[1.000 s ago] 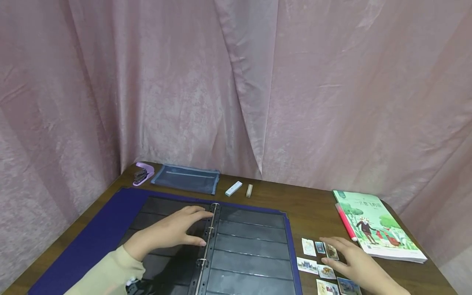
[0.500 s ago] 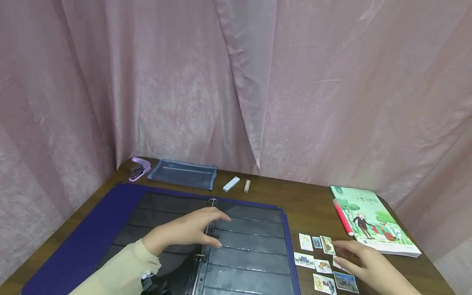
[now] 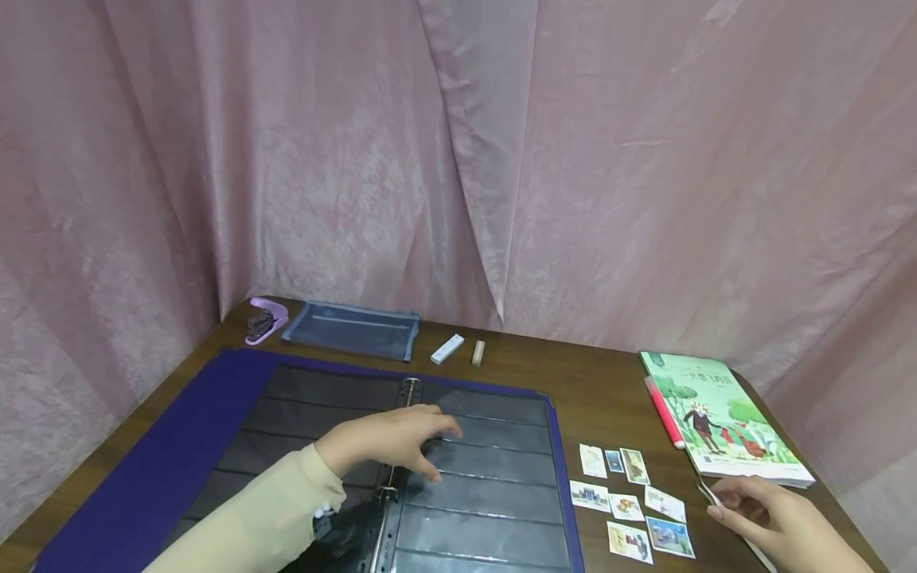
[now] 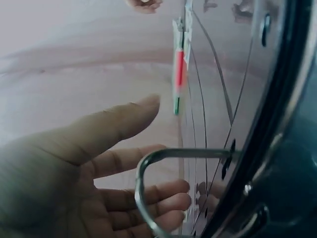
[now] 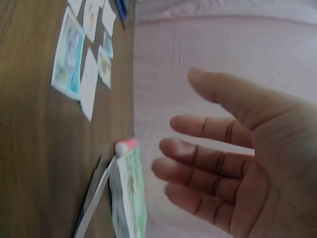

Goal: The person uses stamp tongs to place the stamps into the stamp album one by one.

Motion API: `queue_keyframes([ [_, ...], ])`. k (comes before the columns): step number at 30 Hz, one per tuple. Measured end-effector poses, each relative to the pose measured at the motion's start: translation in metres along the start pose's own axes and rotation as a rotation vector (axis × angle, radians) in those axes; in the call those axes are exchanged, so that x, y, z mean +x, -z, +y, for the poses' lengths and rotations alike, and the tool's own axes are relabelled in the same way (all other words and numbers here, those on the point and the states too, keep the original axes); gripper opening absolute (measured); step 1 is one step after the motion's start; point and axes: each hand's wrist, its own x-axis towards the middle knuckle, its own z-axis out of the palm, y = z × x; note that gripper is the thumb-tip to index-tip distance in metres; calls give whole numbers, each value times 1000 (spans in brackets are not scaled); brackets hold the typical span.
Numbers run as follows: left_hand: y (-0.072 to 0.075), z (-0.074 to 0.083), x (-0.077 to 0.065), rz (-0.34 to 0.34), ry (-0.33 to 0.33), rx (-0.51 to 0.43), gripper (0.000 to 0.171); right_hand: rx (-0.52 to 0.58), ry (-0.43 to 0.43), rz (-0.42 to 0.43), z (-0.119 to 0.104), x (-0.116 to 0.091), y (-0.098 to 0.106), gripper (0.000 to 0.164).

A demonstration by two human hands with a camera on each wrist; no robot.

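My left hand (image 3: 394,439) hovers over the rings of a blue stamp album (image 3: 487,461), its fingers relaxed and holding nothing. The album lies spread out, with dark pocketed pages; a metal ring (image 4: 148,168) shows close up in the left wrist view. At the right, my right hand (image 3: 777,517) is above a pair of tweezers (image 3: 708,492), partly covering them in the head view. The right wrist view shows its fingers loosely bent and apart from the tweezers (image 5: 94,198). Several stamps (image 3: 670,536) lie between the album and this hand.
A green picture book (image 3: 723,422) lies at the right, with a red marker (image 3: 665,412) along its left edge. Along the back are a purple stapler (image 3: 268,320), a blue mesh pouch (image 3: 351,329), a white box (image 3: 447,348) and a small beige stick (image 3: 478,353).
My right hand has moved right, off the stamps and over to the tweezers, uncovering the stamps. My left hand has drifted right across the album's rings. The head view has shifted slightly.
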Motion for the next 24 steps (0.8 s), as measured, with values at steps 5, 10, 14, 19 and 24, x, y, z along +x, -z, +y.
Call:
queue_keyframes([
  [5, -3, 1, 4, -1, 26, -17, 56, -73, -129, -125, 16, -4, 3, 28],
  [10, -10, 1, 8, 59, 55, 30, 52, -120, -186, -206, 34, -5, -1, 36],
  [14, -16, -1, 11, 116, 48, 86, 46, -138, -210, -246, 39, -6, -5, 39],
  [19, -24, -6, 15, 195, 27, 134, 38, -136, -219, -257, 40, -6, -8, 33],
  [24, -30, -8, 17, 232, 22, 146, 35, -111, -243, -271, 39, -5, -13, 27],
])
